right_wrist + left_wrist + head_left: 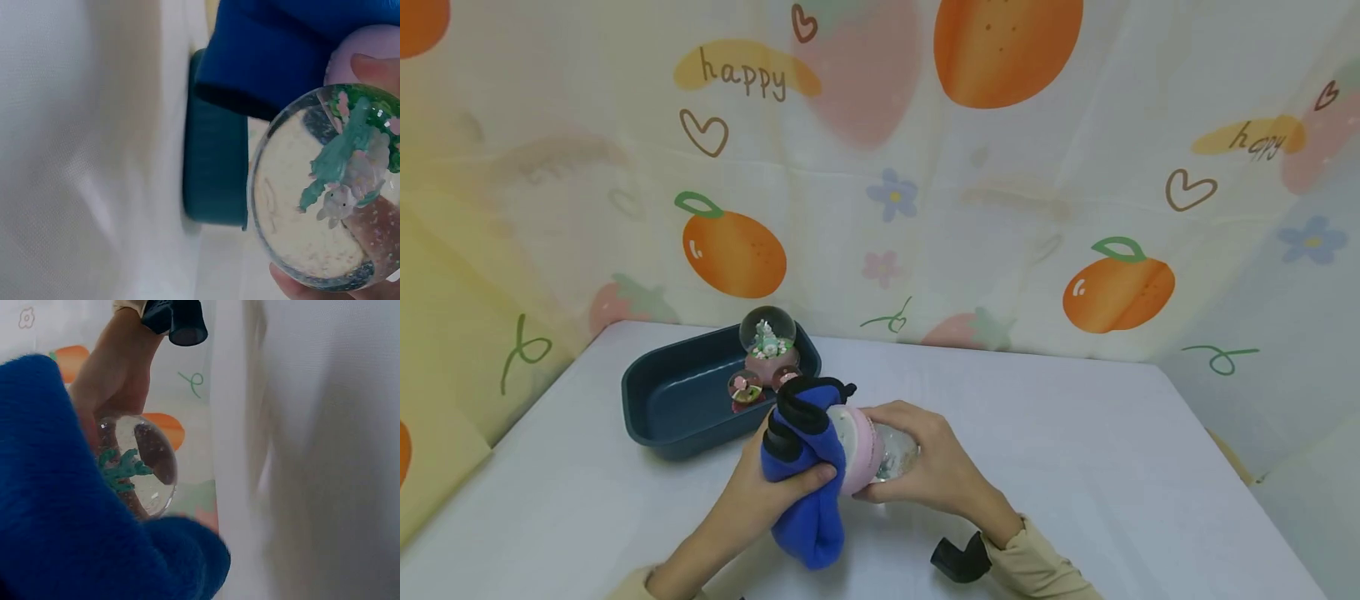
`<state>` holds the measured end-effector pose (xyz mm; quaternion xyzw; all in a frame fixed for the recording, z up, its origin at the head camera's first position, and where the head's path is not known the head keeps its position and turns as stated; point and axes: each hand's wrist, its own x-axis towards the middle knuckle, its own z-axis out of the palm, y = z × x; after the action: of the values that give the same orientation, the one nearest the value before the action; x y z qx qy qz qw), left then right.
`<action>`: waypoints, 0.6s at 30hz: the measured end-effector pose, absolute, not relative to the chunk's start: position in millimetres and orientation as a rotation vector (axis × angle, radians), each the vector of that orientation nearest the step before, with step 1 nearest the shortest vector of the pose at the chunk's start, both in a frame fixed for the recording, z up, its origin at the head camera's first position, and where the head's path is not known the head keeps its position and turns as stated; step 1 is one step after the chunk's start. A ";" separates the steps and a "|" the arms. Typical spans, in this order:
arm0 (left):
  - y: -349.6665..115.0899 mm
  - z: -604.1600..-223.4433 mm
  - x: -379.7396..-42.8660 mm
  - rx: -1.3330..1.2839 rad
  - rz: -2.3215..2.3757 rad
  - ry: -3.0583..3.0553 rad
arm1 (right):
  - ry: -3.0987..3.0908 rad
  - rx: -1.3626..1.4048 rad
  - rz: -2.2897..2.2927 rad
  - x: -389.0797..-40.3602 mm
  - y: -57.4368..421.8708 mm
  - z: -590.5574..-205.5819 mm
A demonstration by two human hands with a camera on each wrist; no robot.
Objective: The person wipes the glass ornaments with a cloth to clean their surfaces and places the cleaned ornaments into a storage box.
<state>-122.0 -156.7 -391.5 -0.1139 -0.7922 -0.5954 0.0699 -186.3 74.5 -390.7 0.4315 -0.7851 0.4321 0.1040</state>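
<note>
A snow globe with a pink base [861,450] is held sideways over the table, its glass dome [312,187] toward the right. Inside the dome are a small white animal figure and a green shape. My right hand [936,458] grips the globe around dome and base. A blue cloth with black edging [812,492] is bunched in my left hand [775,492], thumb on top, and pressed against the underside of the base. In the left wrist view the blue cloth [75,500] hides much of the globe.
A dark teal tray [662,408] stands at the back left of the white table [1037,433]. At its right end sit a larger snow globe [769,342] and small globes [747,387] beside it. A black wrist-worn piece [961,558] juts out by the right sleeve.
</note>
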 end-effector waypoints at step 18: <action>-160.4 -393.6 -125.7 -0.259 -1.576 -2.241 | -2.348 1.374 1.194 -191.1 84.1 -386.2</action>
<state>-125.7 -160.4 -393.6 -0.0923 -0.7989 -0.5620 0.1935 -191.1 84.1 -386.2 0.4609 -0.7874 0.4004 0.0852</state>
